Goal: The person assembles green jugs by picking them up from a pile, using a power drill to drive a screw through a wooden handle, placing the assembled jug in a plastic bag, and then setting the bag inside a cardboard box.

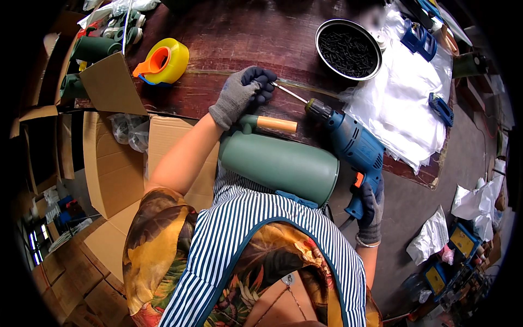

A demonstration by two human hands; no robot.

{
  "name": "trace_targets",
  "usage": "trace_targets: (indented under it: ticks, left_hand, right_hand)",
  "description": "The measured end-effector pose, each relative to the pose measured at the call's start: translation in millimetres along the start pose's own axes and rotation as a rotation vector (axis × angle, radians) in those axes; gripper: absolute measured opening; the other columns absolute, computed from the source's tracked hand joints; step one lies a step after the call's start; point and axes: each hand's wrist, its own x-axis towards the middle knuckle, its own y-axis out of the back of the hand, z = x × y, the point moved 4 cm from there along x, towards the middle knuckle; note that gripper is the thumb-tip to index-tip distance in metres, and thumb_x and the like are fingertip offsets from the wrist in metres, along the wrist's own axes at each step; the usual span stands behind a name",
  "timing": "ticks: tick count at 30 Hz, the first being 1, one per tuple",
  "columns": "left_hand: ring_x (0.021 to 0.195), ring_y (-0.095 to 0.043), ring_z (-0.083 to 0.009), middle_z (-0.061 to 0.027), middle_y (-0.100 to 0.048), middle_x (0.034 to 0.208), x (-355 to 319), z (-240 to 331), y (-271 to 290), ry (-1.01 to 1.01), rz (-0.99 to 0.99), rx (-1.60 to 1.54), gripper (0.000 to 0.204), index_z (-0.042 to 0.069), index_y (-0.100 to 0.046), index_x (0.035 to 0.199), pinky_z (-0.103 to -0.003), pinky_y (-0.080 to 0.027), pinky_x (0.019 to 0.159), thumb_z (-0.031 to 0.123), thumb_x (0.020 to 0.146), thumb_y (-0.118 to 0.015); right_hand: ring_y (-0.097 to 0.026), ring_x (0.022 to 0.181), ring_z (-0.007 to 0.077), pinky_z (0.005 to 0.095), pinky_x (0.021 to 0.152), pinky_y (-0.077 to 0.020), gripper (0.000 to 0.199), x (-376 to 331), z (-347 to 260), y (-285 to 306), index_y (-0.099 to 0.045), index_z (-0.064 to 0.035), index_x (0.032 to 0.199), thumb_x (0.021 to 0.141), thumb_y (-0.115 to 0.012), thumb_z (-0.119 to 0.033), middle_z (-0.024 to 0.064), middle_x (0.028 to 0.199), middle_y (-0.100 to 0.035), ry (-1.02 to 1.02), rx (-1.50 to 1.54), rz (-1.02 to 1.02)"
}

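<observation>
1. A blue power drill (357,143) slants over the table's near edge, its long bit (291,94) pointing up-left, seemingly angled to meet the other hand.
2. The gloved right hand (371,207) is clamped on its handle, low beside the body, probably to bear the weight.
3. The gloved left hand (248,90) reaches forward, wrist bent, fingers curled at the bit's tip; whether they pinch anything, I cannot tell.
4. A green cylinder (280,166) lies sideways against the apron, apparently lap-supported.
5. Beyond, a bowl (359,78) keeps dark screws (348,52) within reach.
</observation>
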Motion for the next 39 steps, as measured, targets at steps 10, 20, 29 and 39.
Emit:
trace_targets:
  ticks: [10, 20, 29, 39]
  left_hand:
    - [0.079, -0.064, -0.0086, -0.0043, -0.068, 0.099, 3.7, 0.5, 6.4, 0.059, -0.108, 0.111, 0.02, 0.001, -0.064, 0.117, -0.023, -0.054, 0.073, 0.012, 0.102, -0.056]
    - [0.116, -0.064, -0.0191, -0.0093, -0.069, 0.122, -68.7, 6.3, -2.9, -0.133, -0.242, 0.424, 0.051, 0.006, -0.066, 0.129, -0.036, -0.051, 0.102, 0.015, 0.082, -0.083]
    - [0.128, -0.058, -0.0287, -0.01, -0.062, 0.138, -66.6, 18.6, 9.2, -0.399, -0.209, 0.77, 0.048, 0.008, -0.069, 0.127, -0.04, -0.045, 0.11, 0.015, 0.08, -0.078]
    - [0.112, -0.066, -0.0216, -0.011, -0.069, 0.117, -60.6, 6.5, 14.5, -0.092, -0.208, 0.514, 0.038, 0.001, -0.07, 0.114, -0.035, -0.052, 0.101, -0.001, 0.077, -0.077]
  right_hand:
    - [-0.071, 0.097, 0.0286, 0.0383, 0.079, -0.0634, 0.054, 13.2, 9.4, -8.1, -0.052, -0.0016, 0.138, 0.103, -0.06, -0.041, 0.0186, 0.118, -0.067, -0.338, 0.619, -0.154]
    - [-0.071, 0.077, 0.0295, 0.035, 0.063, -0.061, 0.054, 18.0, 15.1, 6.6, -0.056, -0.0017, 0.132, 0.104, -0.052, -0.048, 0.0203, 0.104, -0.07, -0.443, 0.787, -0.134]
    - [-0.065, 0.065, 0.0258, 0.0308, 0.057, -0.0551, 0.057, 5.8, 12.6, 90.8, -0.061, 0.0005, 0.12, 0.103, -0.05, -0.053, 0.0213, 0.092, -0.069, -0.52, 0.539, -0.127]
    - [-0.059, 0.059, 0.0222, 0.0292, 0.053, -0.0502, 0.059, 11.8, -8.7, 91.4, -0.062, 0.0014, 0.114, 0.104, -0.047, -0.055, 0.0193, 0.084, -0.065, -0.608, 0.379, -0.06]
